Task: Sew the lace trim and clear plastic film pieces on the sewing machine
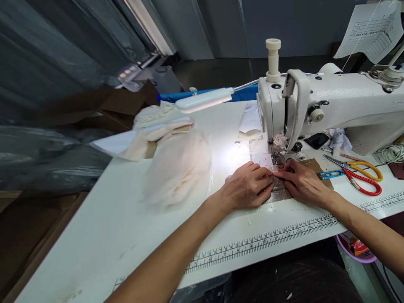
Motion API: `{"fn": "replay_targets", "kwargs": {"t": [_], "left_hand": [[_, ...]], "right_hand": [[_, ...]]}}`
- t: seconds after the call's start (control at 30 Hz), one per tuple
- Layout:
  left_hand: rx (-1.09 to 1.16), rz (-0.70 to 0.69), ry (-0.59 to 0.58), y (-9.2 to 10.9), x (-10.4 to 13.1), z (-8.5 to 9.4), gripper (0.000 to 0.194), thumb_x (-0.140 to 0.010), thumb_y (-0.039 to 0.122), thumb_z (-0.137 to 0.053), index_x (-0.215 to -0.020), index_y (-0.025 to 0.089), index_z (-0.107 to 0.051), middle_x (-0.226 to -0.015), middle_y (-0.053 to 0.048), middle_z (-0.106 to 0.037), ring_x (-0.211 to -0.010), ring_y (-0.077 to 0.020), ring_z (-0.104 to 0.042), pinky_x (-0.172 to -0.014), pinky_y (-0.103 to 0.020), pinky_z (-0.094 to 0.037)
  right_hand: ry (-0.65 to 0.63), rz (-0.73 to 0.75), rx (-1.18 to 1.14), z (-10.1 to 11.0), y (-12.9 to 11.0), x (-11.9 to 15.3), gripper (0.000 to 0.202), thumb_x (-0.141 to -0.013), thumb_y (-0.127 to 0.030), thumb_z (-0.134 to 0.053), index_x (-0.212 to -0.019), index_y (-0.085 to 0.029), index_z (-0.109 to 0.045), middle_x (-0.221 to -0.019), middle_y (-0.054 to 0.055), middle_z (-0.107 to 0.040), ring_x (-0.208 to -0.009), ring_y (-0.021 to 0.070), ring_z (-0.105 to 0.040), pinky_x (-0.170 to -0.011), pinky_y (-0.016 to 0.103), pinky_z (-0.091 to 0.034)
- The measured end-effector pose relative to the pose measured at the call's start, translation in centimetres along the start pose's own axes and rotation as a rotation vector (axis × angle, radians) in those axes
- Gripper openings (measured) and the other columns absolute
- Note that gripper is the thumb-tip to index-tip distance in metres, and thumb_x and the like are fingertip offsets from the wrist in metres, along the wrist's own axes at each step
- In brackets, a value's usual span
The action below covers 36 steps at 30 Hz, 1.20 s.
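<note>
Both hands are at the needle area of a white sewing machine (347, 94). My left hand (251, 185) lies over the machine bed, fingers together, its fingertips in front of the presser foot (277, 159). My right hand (304, 181) is closed in a pinch beside it, fingertips almost touching those of the left. Thin pale material is at the fingertips, too small to make out clearly. A blurred heap of sheer pale pink fabric (179, 168) lies left of my left hand.
Red and yellow scissors (362, 172) and blue thread snips (330, 174) lie right of my right hand. A lamp (205, 100) reaches over the white table (126, 219). Folded cloth (158, 126) sits at the back left. A purple basket (364, 257) is below the table edge.
</note>
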<state>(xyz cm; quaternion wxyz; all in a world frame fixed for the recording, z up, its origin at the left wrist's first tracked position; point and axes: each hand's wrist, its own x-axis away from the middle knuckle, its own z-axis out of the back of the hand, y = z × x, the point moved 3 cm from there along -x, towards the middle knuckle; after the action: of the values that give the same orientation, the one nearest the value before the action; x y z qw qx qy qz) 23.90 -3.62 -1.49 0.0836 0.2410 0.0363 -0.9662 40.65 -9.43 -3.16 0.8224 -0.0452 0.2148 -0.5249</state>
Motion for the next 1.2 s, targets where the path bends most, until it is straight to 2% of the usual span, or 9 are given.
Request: {"fn": "replay_targets", "kwargs": {"t": [0.27, 0.53, 0.73, 1.07, 1.2], "left_hand": [[-0.034, -0.019, -0.072, 0.28, 0.07, -0.10, 0.028, -0.092, 0.024, -0.044, -0.085, 0.016, -0.069, -0.084, -0.005, -0.070, -0.065, -0.0165, -0.056, -0.062, -0.033, -0.043], [0.036, 0.016, -0.054, 0.19, -0.21, 0.27, 0.024, -0.087, 0.027, -0.048, -0.079, 0.018, -0.068, -0.081, -0.005, -0.068, -0.072, -0.0191, -0.056, -0.078, -0.040, -0.045], [0.108, 0.054, -0.105, 0.03, 0.13, -0.23, 0.023, -0.087, 0.027, -0.048, -0.087, 0.017, -0.068, -0.090, -0.007, -0.069, -0.075, -0.0191, -0.059, -0.077, -0.037, -0.048], [0.067, 0.097, -0.181, -0.52, 0.24, -0.31, 0.028, -0.089, 0.030, -0.045, -0.096, 0.014, -0.067, -0.094, -0.010, -0.067, -0.077, -0.0210, -0.059, -0.074, -0.038, -0.047], [0.056, 0.129, -0.207, -0.65, 0.09, -0.31, 0.031, -0.090, 0.031, -0.045, -0.103, 0.013, -0.065, -0.098, -0.011, -0.065, -0.080, -0.0216, -0.059, -0.077, -0.039, -0.047]], "right_hand": [[0.023, 0.025, 0.018, 0.04, -0.09, 0.04, 0.037, -0.093, -0.016, -0.041, -0.120, -0.020, -0.066, -0.101, 0.010, -0.057, -0.087, 0.0182, -0.058, -0.078, 0.034, -0.056], [-0.014, 0.055, 0.090, 0.18, -0.31, 0.04, 0.034, -0.092, -0.014, -0.045, -0.120, -0.019, -0.063, -0.102, 0.011, -0.057, -0.091, 0.0201, -0.059, -0.077, 0.036, -0.057], [-0.025, 0.044, 0.104, 0.34, -0.51, -0.11, 0.035, -0.090, -0.012, -0.046, -0.119, -0.020, -0.063, -0.102, 0.010, -0.058, -0.090, 0.0197, -0.058, -0.076, 0.034, -0.056], [-0.083, -0.015, 0.174, 0.20, -0.72, -0.82, 0.041, -0.089, -0.012, -0.040, -0.126, -0.018, -0.057, -0.098, 0.011, -0.059, -0.077, 0.0178, -0.056, -0.062, 0.029, -0.051], [-0.077, -0.026, 0.132, 0.28, -0.66, -0.92, 0.039, -0.091, -0.014, -0.037, -0.124, -0.020, -0.058, -0.099, 0.011, -0.059, -0.077, 0.0179, -0.056, -0.063, 0.030, -0.050]]}}
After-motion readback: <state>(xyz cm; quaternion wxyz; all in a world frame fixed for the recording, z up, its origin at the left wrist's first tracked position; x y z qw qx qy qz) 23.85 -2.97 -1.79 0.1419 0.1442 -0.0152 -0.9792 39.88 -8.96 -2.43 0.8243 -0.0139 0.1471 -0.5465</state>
